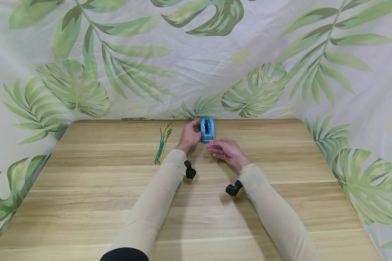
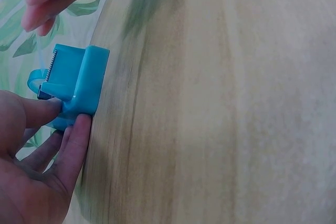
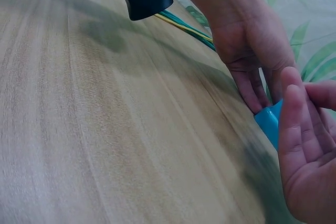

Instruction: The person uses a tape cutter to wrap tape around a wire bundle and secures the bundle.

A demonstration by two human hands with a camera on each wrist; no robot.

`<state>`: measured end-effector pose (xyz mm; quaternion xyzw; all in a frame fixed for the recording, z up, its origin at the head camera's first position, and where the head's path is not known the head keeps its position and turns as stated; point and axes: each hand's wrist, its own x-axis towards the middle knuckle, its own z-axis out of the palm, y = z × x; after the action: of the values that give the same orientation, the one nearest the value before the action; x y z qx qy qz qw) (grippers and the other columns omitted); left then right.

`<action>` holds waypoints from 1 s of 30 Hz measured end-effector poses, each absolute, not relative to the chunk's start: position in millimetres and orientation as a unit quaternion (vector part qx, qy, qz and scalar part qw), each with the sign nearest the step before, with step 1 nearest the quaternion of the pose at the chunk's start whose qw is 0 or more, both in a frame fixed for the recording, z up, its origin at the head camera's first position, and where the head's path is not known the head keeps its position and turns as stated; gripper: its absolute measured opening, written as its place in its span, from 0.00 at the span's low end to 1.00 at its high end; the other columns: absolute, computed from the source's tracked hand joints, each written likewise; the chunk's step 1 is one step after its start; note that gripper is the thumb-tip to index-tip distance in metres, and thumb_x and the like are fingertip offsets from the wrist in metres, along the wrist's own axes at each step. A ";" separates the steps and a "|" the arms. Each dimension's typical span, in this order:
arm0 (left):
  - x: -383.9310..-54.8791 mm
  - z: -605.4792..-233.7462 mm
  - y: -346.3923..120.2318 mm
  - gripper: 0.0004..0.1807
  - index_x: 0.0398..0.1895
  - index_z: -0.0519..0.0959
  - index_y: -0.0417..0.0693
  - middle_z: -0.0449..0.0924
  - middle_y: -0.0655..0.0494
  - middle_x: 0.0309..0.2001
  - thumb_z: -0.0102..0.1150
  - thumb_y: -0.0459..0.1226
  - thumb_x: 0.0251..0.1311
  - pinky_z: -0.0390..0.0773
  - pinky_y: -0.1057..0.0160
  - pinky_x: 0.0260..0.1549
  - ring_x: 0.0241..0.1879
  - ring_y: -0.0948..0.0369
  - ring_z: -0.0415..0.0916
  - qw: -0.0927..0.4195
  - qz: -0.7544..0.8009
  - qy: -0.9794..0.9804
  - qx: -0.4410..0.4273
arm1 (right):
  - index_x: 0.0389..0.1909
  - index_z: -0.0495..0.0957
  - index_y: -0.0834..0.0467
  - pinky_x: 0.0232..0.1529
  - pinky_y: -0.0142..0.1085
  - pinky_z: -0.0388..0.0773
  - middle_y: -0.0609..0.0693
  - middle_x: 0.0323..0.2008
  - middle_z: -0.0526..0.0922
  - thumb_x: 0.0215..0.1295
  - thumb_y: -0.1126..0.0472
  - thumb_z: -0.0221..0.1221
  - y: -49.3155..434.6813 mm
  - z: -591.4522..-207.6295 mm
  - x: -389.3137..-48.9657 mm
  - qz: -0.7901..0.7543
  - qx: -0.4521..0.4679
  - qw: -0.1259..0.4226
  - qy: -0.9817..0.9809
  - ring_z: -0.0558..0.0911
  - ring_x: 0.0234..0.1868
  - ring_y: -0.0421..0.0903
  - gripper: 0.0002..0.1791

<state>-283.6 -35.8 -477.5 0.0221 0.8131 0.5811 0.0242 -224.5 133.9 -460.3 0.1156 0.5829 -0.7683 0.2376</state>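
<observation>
A blue tape dispenser stands at the far edge of the wooden table. Its toothed cutter shows in the left wrist view. My left hand grips the dispenser from its left side, thumb near the front and fingers along the body. Just in front of it, my right hand pinches the end of a clear strip of tape between thumb and fingers. That strip runs from the dispenser up to the right fingertips. In the right wrist view the right hand hides most of the dispenser.
A loose bundle of green and yellow thin strands lies on the table left of the left hand. Behind the table's far edge hangs a leaf-print cloth. Black cameras are strapped to both wrists.
</observation>
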 end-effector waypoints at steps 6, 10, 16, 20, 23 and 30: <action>-282.5 -477.2 -35.5 0.32 0.73 0.68 0.45 0.73 0.41 0.63 0.59 0.23 0.65 0.84 0.58 0.36 0.49 0.51 0.78 0.031 0.581 0.813 0.018 | 0.61 0.73 0.72 0.35 0.33 0.83 0.51 0.32 0.89 0.72 0.65 0.59 135.0 -460.8 -223.2 -0.768 0.114 0.242 0.582 0.88 0.34 0.42 0.21; -282.4 -476.9 -35.7 0.32 0.73 0.68 0.45 0.72 0.41 0.64 0.58 0.23 0.65 0.84 0.58 0.37 0.49 0.51 0.77 0.033 0.581 0.813 0.021 | 0.62 0.72 0.72 0.36 0.33 0.84 0.51 0.32 0.89 0.73 0.66 0.58 135.4 -460.9 -222.0 -0.769 0.110 0.245 0.580 0.88 0.35 0.42 0.21; -283.8 -477.1 -36.1 0.32 0.73 0.68 0.44 0.72 0.41 0.64 0.58 0.23 0.65 0.84 0.59 0.37 0.50 0.50 0.78 0.033 0.583 0.812 0.022 | 0.59 0.74 0.71 0.38 0.35 0.84 0.52 0.33 0.89 0.73 0.66 0.58 135.8 -461.5 -221.8 -0.771 0.108 0.245 0.578 0.88 0.35 0.43 0.19; -284.1 -476.6 -36.6 0.33 0.73 0.68 0.44 0.72 0.41 0.64 0.59 0.23 0.65 0.84 0.58 0.37 0.51 0.49 0.78 0.033 0.582 0.813 0.022 | 0.60 0.73 0.71 0.39 0.35 0.84 0.52 0.33 0.89 0.73 0.66 0.58 136.0 -461.7 -221.9 -0.769 0.105 0.246 0.580 0.88 0.36 0.44 0.19; -284.6 -476.8 -36.7 0.32 0.73 0.68 0.45 0.72 0.41 0.64 0.59 0.23 0.65 0.84 0.58 0.37 0.51 0.50 0.78 0.031 0.580 0.814 0.022 | 0.63 0.71 0.73 0.40 0.35 0.84 0.52 0.33 0.89 0.73 0.66 0.58 136.1 -461.3 -221.3 -0.767 0.103 0.249 0.583 0.88 0.36 0.43 0.22; -285.6 -476.6 -37.1 0.33 0.73 0.67 0.44 0.72 0.42 0.64 0.59 0.23 0.65 0.84 0.59 0.36 0.50 0.50 0.77 0.034 0.581 0.813 0.023 | 0.64 0.70 0.73 0.44 0.37 0.83 0.52 0.34 0.89 0.73 0.67 0.57 136.6 -459.3 -219.4 -0.763 0.105 0.253 0.585 0.88 0.41 0.46 0.23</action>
<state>-285.6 -37.1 -476.6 0.0230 0.8130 0.5809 0.0342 -219.4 136.6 -459.3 0.1050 0.5854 -0.7632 0.2525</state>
